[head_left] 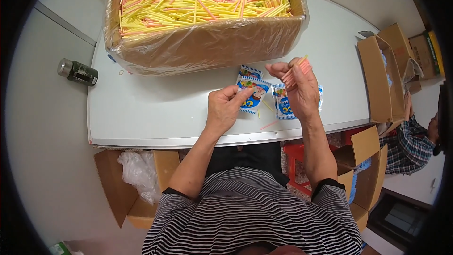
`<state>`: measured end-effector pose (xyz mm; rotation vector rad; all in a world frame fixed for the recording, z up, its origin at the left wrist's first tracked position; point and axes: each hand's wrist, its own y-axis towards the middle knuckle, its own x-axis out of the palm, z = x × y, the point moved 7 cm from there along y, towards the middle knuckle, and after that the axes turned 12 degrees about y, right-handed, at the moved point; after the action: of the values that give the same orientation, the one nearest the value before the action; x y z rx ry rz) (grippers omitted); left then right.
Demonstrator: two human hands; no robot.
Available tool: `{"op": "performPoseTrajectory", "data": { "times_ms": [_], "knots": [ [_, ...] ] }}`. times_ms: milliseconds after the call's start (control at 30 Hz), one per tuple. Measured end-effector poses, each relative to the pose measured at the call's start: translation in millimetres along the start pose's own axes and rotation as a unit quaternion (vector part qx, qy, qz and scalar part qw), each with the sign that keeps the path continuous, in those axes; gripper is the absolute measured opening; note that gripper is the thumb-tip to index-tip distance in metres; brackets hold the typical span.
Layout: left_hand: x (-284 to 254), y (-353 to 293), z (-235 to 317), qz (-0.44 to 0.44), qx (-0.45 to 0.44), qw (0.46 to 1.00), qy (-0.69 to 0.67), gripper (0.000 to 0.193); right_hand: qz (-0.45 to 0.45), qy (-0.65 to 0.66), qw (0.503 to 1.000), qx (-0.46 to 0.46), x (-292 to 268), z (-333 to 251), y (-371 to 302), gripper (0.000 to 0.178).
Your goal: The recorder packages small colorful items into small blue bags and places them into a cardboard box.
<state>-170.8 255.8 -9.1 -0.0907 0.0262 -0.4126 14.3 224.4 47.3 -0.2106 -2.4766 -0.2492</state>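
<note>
My left hand pinches the edge of a small blue-and-white printed packet between thumb and fingers. Another such packet lies just beyond it, partly covered. My right hand is raised over the table, closed around a bundle of thin pink sticks with some yellow showing at the top. Beneath that hand lie more blue packets, partly hidden by the wrist. A few loose sticks, pink and yellow, are scattered on the tabletop between the hands.
A large plastic-lined carton heaped with yellow and pink sticks stands at the far side of the white table. A dark flask is at left. Open cartons flank me, one holding clear plastic. Another person is at right.
</note>
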Motion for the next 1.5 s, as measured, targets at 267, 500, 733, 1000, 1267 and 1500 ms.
{"op": "performPoseTrajectory", "data": {
  "times_ms": [267, 500, 733, 1000, 1267, 1500],
  "knots": [
    [10.4, -6.8, -11.1, -0.063, -0.005, 0.998, 0.022, 0.023, -0.030, 0.040, 0.998, -0.033, 23.6, 3.2, 12.7, 0.021],
    [16.9, -10.1, -4.7, -0.112, -0.003, 0.993, 0.040, 0.024, -0.036, 0.045, 0.998, -0.035, 26.1, 6.6, 9.9, 0.021],
    [23.4, -11.3, -7.0, -0.154, 0.012, 0.986, 0.061, 0.023, -0.064, 0.023, 0.997, -0.032, 37.7, 9.0, 5.1, 0.022],
    [24.2, -11.5, -6.5, -0.130, 0.016, 0.991, 0.022, 0.025, -0.095, -0.048, 0.994, 0.035, 26.6, 25.0, -6.9, 0.027],
    [23.6, -13.9, -3.9, -0.096, -0.005, 0.995, -0.003, 0.023, -0.003, 0.074, 0.988, 0.138, 12.4, 35.0, -8.5, 0.033],
    [25.3, -13.6, -16.8, -0.074, -0.022, 0.996, -0.041, 0.026, 0.000, -0.083, 0.981, 0.177, 12.2, 42.1, -15.1, 0.053]
  ]
}}
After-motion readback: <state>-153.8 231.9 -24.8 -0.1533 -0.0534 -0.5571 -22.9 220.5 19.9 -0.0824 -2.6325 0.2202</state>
